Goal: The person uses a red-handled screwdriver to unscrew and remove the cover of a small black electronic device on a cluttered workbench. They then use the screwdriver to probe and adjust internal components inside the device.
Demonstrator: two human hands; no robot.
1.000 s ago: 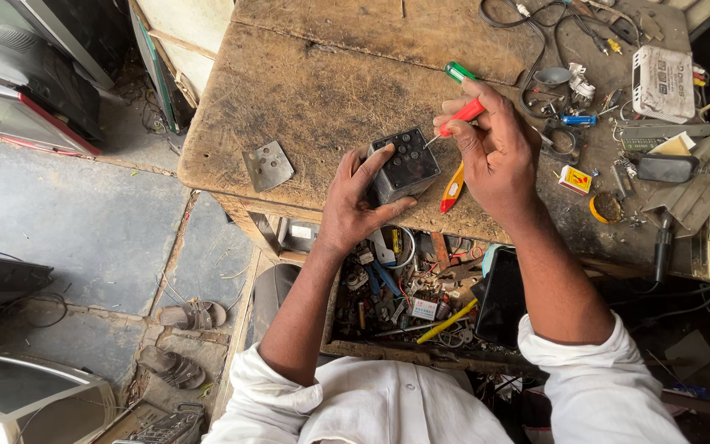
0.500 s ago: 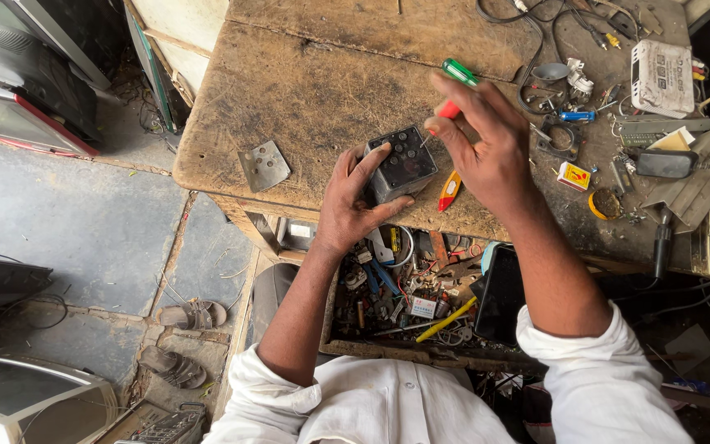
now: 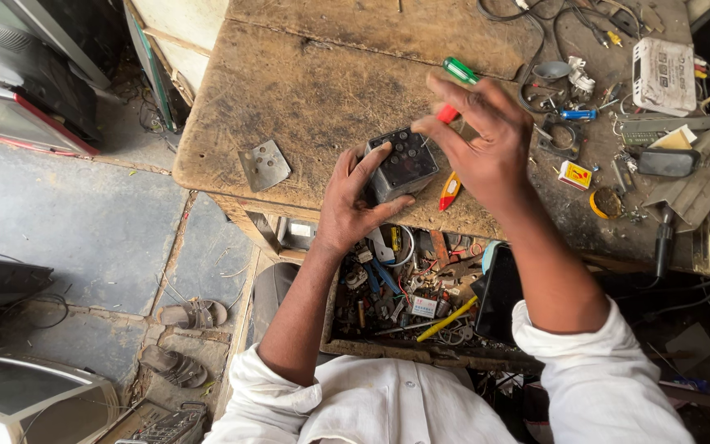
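Observation:
My left hand [image 3: 353, 201] grips a small dark grey electrical box [image 3: 400, 164] with several round holes, tilted up off the worn wooden workbench [image 3: 306, 99]. My right hand [image 3: 482, 140] is closed around a red-handled screwdriver [image 3: 447, 113], whose tip points down at the top of the box. A green-handled screwdriver [image 3: 459, 70] lies on the bench just beyond my right hand. A yellow and red tool [image 3: 449, 191] lies beside the box, under my right wrist.
A flat metal plate [image 3: 264, 164] lies at the bench's near left. Wires, a white device [image 3: 664, 76], a small orange box [image 3: 573, 175] and small parts crowd the right side. An open drawer [image 3: 408, 296] of parts sits below. Sandals [image 3: 195, 313] lie on the floor.
My right hand has turned the red screwdriver from a raised slant to point down at the box. My left hand has kept its hold on the box.

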